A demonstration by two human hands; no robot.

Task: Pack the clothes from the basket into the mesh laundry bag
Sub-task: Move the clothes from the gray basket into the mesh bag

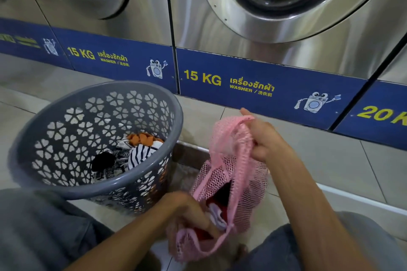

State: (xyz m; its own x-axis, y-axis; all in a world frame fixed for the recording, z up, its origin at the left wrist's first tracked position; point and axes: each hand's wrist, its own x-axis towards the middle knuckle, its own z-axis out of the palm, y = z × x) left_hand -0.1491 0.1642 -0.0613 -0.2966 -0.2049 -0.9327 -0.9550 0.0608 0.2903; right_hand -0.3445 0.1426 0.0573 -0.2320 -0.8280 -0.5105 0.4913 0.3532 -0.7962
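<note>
**Clothes half moved: bag held open at both ends of its mouth**

Clothes are seen in two places. A small heap, striped, orange, black and patterned, lies at the bottom of the grey basket, which stands on the tiled floor at about nine o'clock from the pink mesh bag. Other pieces, dark red and white, are already inside the bag and show at its mouth and through the netting.

The bag is held just beside the basket, between the person's knees, with the washers at twelve o'clock. Its far edge is lifted by the right hand, whose fingers are closed on a bunch of the netting, the thumb pointing away; the raised grip seems meant to keep the bag hanging so that its contents settle downward. The near edge, at six o'clock, is gripped by the left hand, fingers curled and pinching the rim, possibly together with a white piece being tucked in; that much cannot be told for certain.

With the mouth stretched between the two hands, a gap is kept open toward the basket. The task is judged partly done, since several garments remain in the basket.
</note>
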